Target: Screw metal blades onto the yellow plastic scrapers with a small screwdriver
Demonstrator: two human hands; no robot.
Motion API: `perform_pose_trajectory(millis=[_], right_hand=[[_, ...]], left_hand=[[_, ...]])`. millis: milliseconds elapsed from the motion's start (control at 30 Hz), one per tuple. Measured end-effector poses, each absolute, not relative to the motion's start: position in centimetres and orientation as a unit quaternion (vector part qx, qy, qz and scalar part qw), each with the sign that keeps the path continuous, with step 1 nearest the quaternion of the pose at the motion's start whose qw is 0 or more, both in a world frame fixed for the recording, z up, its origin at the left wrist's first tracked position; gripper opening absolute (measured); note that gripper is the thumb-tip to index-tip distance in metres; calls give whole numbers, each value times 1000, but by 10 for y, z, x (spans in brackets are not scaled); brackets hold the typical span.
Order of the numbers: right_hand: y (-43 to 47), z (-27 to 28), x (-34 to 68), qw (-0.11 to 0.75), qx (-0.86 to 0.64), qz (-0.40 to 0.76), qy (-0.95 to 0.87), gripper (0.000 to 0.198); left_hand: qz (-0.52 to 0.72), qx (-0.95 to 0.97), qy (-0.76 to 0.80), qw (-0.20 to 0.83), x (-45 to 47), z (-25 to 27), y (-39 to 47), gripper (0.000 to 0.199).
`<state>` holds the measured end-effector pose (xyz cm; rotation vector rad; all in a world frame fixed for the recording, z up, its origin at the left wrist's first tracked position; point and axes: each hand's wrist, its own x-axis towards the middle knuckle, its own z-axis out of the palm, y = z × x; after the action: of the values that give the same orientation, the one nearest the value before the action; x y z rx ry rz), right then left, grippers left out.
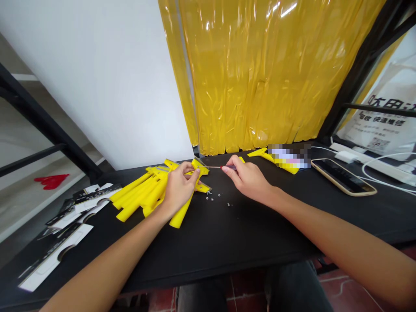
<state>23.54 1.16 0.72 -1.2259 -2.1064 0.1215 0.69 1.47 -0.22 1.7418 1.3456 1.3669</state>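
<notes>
My left hand (178,186) is closed on a yellow scraper (196,163), with thumb and fingers pinched near its head. In my right hand (248,177), closed around the handle, is a screwdriver (211,167). Its thin shaft points left, and the tip meets the scraper's head by my left fingertips. Beneath and left of my left hand lies a pile of yellow scrapers (139,195) with long handles. Several small screws and nuts (212,199) are scattered on the black table (208,242) between my hands.
White and black cardboard sleeves (61,255) lie at the left. Another yellow scraper (258,152) rests at the back right, near a blurred-out item. A phone (343,177), white cables and a power strip (380,162) are at the right. Yellow plastic strips (260,78) hang behind.
</notes>
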Motion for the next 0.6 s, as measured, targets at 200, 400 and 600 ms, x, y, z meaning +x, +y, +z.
perform_pose_trajectory(millis=[200,400,600], right_hand=[[13,9,237,321,-464,94,-820,41],[14,9,237,320,-449,120,-826,40],[19,6,240,352,-385,-23,-853,24]], left_hand=[[508,659,498,246,7,0,14,24],[497,677,498,215,6,2,14,21],[498,619,489,360,8,4,16,26]])
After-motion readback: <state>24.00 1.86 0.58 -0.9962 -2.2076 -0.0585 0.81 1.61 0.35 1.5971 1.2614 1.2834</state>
